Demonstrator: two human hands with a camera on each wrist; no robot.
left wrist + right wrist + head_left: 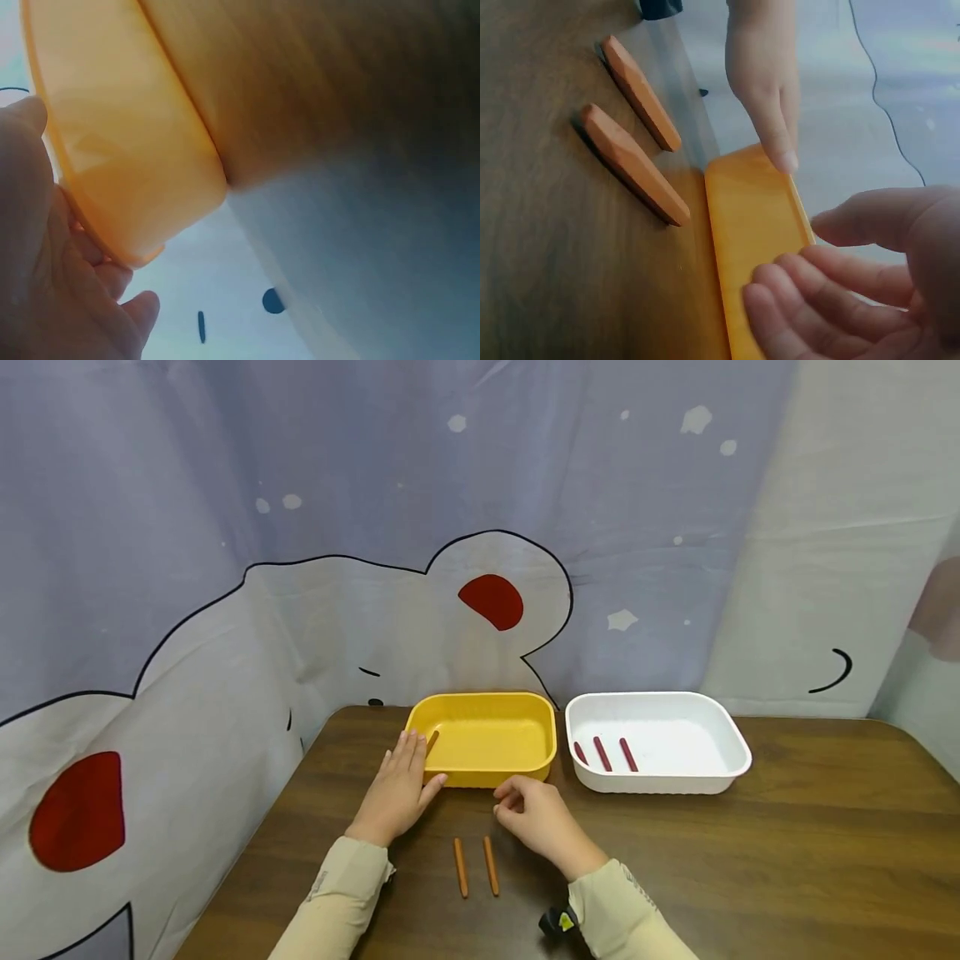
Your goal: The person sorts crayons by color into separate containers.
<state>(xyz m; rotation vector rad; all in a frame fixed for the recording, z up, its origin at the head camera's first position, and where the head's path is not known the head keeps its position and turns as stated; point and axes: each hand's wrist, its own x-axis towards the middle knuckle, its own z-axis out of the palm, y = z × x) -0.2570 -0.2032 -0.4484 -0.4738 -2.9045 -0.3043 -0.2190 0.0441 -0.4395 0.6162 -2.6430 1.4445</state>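
My left hand (pixel 395 789) lies with straight fingers over the left front corner of a yellow tray (pixel 495 702). In the left wrist view its thumb (pixel 31 112) is at the tray's rim. One orange-brown stick (pixel 432 742) is inside the tray, partly hidden by those fingers. The right hand (pixel 542 818) hovers by the tray's front right side, fingers loosely bent and holding nothing. Two more orange-brown sticks, a left one (pixel 461 868) and a right one (pixel 491 866), lie on the table between my forearms. Up close they look faceted, with tapered ends.
A white tray (pixel 675 785) stands just right of the yellow one, with three dark red sticks (pixel 602 754) in its left part. Both trays are near the back edge of the wooden table (pixel 825 827). A printed curtain (pixel 637 527) hangs behind.
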